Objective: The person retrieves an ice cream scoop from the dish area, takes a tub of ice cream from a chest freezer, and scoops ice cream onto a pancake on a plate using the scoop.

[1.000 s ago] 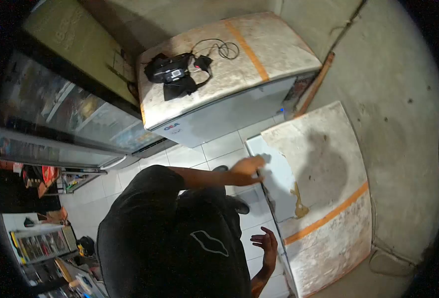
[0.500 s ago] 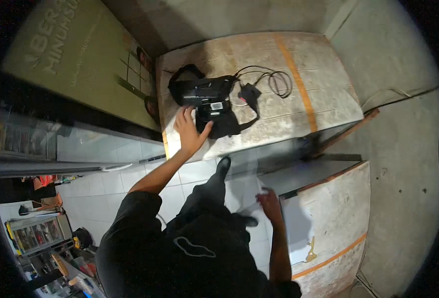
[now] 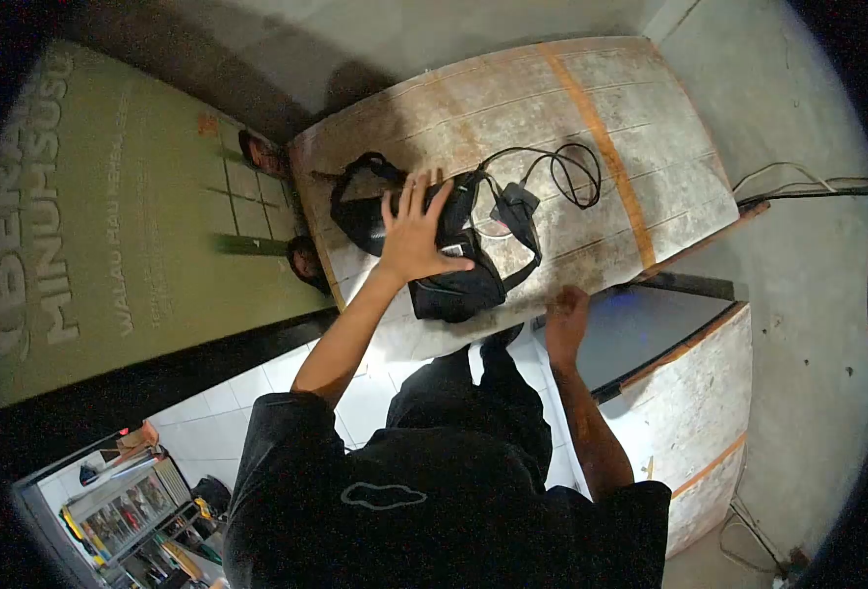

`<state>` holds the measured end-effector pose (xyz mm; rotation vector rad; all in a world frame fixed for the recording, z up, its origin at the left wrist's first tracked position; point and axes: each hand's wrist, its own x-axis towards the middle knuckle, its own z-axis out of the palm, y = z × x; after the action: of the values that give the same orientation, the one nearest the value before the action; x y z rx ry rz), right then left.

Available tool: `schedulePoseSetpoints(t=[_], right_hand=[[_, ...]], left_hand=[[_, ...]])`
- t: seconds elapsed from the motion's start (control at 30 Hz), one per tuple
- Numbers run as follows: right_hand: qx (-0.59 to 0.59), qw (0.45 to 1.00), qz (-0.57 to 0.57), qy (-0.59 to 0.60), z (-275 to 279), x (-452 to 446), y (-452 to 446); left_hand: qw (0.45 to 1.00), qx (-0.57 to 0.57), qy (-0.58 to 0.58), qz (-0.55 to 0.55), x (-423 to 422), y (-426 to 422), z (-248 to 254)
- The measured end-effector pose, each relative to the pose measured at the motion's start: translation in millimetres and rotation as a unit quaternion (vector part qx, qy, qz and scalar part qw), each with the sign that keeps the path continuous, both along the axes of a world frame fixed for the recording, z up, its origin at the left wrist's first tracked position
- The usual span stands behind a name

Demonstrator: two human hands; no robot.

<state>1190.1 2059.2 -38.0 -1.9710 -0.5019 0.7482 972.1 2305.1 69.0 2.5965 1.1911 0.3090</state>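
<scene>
A black strapped bag (image 3: 463, 293) lies spread out on the worn, stained top (image 3: 512, 98) of a large box-like unit. My left hand (image 3: 414, 236) rests over its middle, fingers spread wide and thumb pointing right, covering part of the bag. A strap loops out on the bag's left side and another on its right. Beside the bag is a small black block (image 3: 515, 204), joined to a coiled black cable (image 3: 576, 177). My right hand (image 3: 565, 319) is at the front edge of the top, fingers curled in, with nothing visible in it.
A green printed panel (image 3: 90, 216) stands at the left. Nearer on the right is a second stained unit (image 3: 694, 412) with an orange stripe, a gap between the two. A concrete wall (image 3: 807, 294) closes the right side. A rack (image 3: 130, 510) with tools stands at the lower left.
My left hand has moved right, onto the bag. My right hand has come up to the edge of the top, its fingers more curled. The view has shifted closer to the stained top.
</scene>
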Motion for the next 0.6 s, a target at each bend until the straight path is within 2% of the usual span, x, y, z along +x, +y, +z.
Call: schedulePoseSetpoints(t=[0.07,0.1,0.13,0.2,0.23,0.3,0.33,0.37,0.43,0.5,0.6], right_hand=[[0.132,0.986,0.095,0.033,45,-2,41],[0.130,0.974,0.137,-0.123,34,5,59],[0.125,0.937,0.171,-0.276,24,13,82],[0.165,0.909,0.234,-0.303,56,23,129],[0.167,0.912,0.227,-0.299,62,23,140],[0.035,0.880,0.329,-0.340,66,22,154],[0.011,0.871,0.327,-0.367,65,20,159],[0.008,0.873,0.324,-0.363,63,20,154],[-0.076,0.895,0.310,-0.312,65,17,149],[-0.048,0.897,0.285,-0.334,52,10,128],[-0.061,0.953,0.240,-0.175,49,-3,93]], left_hand=[[0.999,-0.002,0.035,-0.016,-12,9,-7],[0.999,-0.001,0.050,-0.022,-16,12,-6],[0.998,0.005,0.057,-0.029,-13,13,0],[0.979,-0.108,0.171,-0.024,-3,10,13],[0.978,-0.104,0.177,-0.029,-1,7,14],[0.982,-0.072,0.173,-0.024,-1,2,10],[0.985,-0.059,0.162,-0.015,-2,2,12],[0.984,-0.062,0.166,-0.020,-3,3,12],[0.990,-0.077,0.118,0.003,-7,7,15],[0.990,-0.077,0.115,0.017,-8,9,18],[0.990,-0.074,0.117,0.032,-13,11,9]])
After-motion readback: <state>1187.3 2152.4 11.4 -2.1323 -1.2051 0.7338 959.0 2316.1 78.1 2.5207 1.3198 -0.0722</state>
